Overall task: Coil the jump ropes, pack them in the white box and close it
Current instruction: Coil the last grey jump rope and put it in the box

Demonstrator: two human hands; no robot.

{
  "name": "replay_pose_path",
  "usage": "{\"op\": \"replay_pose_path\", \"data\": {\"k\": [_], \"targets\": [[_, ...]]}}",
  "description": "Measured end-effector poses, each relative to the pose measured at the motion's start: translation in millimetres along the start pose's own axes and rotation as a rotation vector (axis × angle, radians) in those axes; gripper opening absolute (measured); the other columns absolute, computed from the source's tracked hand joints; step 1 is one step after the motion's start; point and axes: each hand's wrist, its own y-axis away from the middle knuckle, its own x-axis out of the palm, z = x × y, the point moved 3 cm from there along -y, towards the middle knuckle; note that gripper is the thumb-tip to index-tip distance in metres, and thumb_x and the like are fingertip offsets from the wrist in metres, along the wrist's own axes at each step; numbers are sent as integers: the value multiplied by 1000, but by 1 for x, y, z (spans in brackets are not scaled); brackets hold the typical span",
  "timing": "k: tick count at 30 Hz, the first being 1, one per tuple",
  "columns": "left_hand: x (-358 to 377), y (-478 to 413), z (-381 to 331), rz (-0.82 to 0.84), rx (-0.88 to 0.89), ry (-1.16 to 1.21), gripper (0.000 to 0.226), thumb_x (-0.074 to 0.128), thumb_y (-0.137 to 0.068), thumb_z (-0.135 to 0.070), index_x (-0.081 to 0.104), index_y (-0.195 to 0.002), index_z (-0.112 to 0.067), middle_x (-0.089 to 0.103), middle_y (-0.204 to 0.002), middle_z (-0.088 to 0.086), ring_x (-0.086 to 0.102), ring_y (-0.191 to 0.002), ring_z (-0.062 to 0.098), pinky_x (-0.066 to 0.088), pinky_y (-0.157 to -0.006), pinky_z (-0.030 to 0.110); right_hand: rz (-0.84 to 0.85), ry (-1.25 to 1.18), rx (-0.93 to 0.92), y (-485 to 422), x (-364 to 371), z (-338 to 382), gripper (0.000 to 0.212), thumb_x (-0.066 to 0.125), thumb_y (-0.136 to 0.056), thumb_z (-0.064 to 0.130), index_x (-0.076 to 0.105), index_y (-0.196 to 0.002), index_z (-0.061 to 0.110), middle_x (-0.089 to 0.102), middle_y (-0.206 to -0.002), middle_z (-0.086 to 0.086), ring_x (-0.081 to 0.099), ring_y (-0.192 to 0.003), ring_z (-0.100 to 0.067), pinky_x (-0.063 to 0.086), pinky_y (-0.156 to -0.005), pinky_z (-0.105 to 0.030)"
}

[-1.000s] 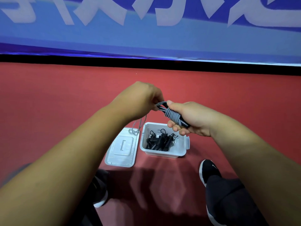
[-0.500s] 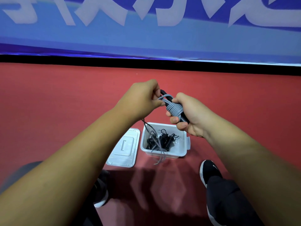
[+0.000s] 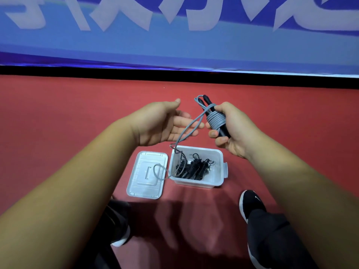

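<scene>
Nearest are two black shoes on the red floor. Beyond them the white lid lies flat, just left of the open box, which holds coiled black ropes. The loose end of the grey rope now loops over the lid; half a second ago it hung over the near wall of the box. Above the box, the left grip has let go and its fingers are straight and apart. The rope crosses in front of them; I cannot tell if it touches. The right grip is clamped on the rope, where the turns wrap the black handles. Far away stand a black strip and a blue banner.
</scene>
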Motion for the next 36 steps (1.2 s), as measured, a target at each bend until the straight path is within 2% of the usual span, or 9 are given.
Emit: {"op": "replay_pose_path", "data": {"k": [5,8,11,15,18,22,30,33,36], "targets": [[-6,-6,5,73,-136,65,72,18,-110,-51,59,-130,4,70,-130,19,72,-87,25,58,-70,31,-7,27,-30,-2,-1,2,40,56,-102,53,60,-99,13,60,-75,-7,44,-48,-14,21,-33,-15],[-5,-8,9,24,-143,30,52,30,-111,-38,60,-129,0,77,-114,7,60,-74,16,48,-70,28,-23,96,-55,-4,-2,-1,49,64,-98,63,63,-102,14,63,-79,-7,45,-50,-14,23,-34,-17],[-1,-11,13,-43,-106,-48,32,46,-108,-23,61,-134,-12,75,-88,-6,62,-74,11,54,-66,25,-37,108,-65,-4,-2,-1,54,66,-95,65,64,-103,12,64,-81,-7,46,-50,-14,23,-35,-18],[0,-13,13,-52,2,-11,25,52,-107,-18,65,-129,-14,71,-83,-2,75,-88,18,64,-83,46,-30,51,-58,-5,-3,1,42,69,-97,55,62,-98,14,61,-76,-7,43,-48,-14,23,-34,-18],[-1,-12,10,-55,67,-139,19,57,-105,-20,68,-120,-17,71,-86,-5,66,-70,8,61,-83,37,12,27,-33,-6,-2,3,39,65,-98,52,60,-99,13,57,-75,-7,39,-47,-13,20,-33,-18],[-5,-14,9,-77,161,-219,14,60,-104,-18,69,-112,-13,70,-85,-3,54,-62,8,51,-63,24,135,20,62,-1,1,6,48,54,-100,53,62,-105,7,50,-69,-3,32,-45,-9,14,-33,-18],[-21,-3,0,-73,232,-702,8,63,-103,-8,69,-108,-6,79,-99,8,64,-77,10,53,-68,19,219,97,123,4,1,4,69,59,-95,70,66,-111,3,50,-69,1,30,-45,-6,13,-33,-18],[-22,-2,0,-105,224,-1010,16,61,-106,-21,74,-113,-16,80,-96,1,66,-76,6,54,-72,18,258,107,155,6,4,0,57,60,-96,64,66,-97,8,49,-71,1,30,-44,-6,14,-32,-18],[-18,-5,4,-106,220,-1128,17,58,-108,-26,74,-111,-24,80,-91,-4,68,-75,6,59,-75,23,324,67,213,9,9,-4,43,57,-95,54,61,-86,12,46,-71,1,28,-43,-6,9,-37,-19]]}}
